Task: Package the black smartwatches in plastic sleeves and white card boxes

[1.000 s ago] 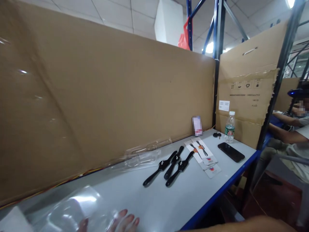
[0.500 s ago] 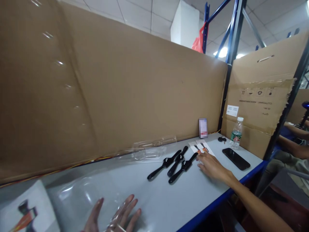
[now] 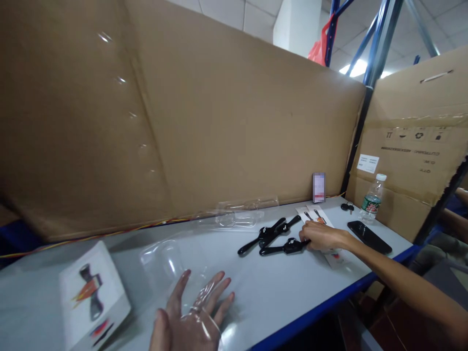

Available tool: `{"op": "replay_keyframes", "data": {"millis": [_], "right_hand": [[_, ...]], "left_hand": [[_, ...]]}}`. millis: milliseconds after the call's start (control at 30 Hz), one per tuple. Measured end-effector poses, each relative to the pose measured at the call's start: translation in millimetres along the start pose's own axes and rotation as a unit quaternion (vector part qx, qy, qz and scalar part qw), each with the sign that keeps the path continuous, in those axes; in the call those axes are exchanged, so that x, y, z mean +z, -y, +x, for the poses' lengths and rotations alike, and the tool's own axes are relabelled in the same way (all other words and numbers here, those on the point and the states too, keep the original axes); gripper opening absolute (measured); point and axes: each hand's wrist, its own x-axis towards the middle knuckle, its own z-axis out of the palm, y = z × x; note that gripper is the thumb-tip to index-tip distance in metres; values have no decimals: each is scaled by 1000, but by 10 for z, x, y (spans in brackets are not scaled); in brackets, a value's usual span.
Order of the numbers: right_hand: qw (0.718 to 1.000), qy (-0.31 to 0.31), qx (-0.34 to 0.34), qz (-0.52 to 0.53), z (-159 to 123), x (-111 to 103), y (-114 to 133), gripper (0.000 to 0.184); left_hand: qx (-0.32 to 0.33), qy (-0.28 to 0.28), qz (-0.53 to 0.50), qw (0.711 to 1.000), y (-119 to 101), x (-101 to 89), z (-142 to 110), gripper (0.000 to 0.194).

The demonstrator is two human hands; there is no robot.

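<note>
My right hand [image 3: 321,236] is closed around the right handle of a black two-handled spokeshave [image 3: 283,247], which lies low over the table. Just behind it, two more black spokeshaves [image 3: 270,234] lie crossed. Palm up at the bottom centre, my left hand [image 3: 197,312] has its fingers spread, and a clear plastic blister shell [image 3: 204,295] rests across its palm and fingers; the shell's edges are hard to make out. A rounded clear plastic part [image 3: 164,261] shows just beyond the fingers. Printed cards [image 3: 317,216] lie partly under my right hand.
A white printed card box [image 3: 93,297] stands at the left. Clear blister shells [image 3: 234,219] lie along the cardboard wall [image 3: 234,122]. To the right are a black phone [image 3: 369,237], a water bottle [image 3: 372,200], keys [image 3: 347,207] and an upright phone [image 3: 319,187].
My right hand has closed on the nearest spokeshave's handle and turned it flatter across the table. The view has shifted left and down. My left hand shows more fully, with the clear shell still on it.
</note>
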Motion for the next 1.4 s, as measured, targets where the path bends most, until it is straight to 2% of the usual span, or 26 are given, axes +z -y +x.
{"op": "replay_keyframes", "data": {"millis": [67,100,200,300,333,433,567,700,800,900,967,1100,1200,1300,1400], "right_hand": [[999,24,-19,26,-55,-54,7,6],[998,34,-12,61,-91,-67,10,5],[985,48,14,164,-223,-42,21,17],[973,44,31,223,-378,25,83,32],[970,21,46,238,-431,40,129,35],[964,-100,74,233,-574,48,348,38],[959,-222,51,171,-687,16,707,34],[943,-305,-4,132,-695,-38,1016,23],[929,-353,-44,106,-605,-103,1206,19],[909,-399,-117,30,-445,-177,1297,18],[892,-415,-173,-38,-335,-223,1269,22],[874,-398,-245,-136,-162,-310,1058,28],[865,-364,-296,-181,-27,-419,881,29],[847,-320,-351,-238,166,-578,759,26],[842,-266,-371,-286,400,-730,728,21]], "left_hand": [[-3,8,-21,1000,14,4,-24,77],[-8,20,-33,999,24,16,-39,74],[29,2,-72,997,54,78,-62,67],[41,19,-87,995,71,128,-53,62],[45,26,-90,995,74,134,-51,61],[51,39,-92,994,81,124,-63,60],[40,52,-94,993,71,95,-89,61],[13,48,-92,994,60,98,-91,59],[24,53,-83,995,76,99,-77,59],[26,50,-76,996,88,86,-63,59],[3,43,-78,996,80,79,-61,59],[-54,55,-74,994,41,94,-80,60],[-76,97,-50,991,19,119,-102,60],[-91,135,-25,986,12,129,-118,61],[-97,137,10,986,17,117,-123,57]]}}
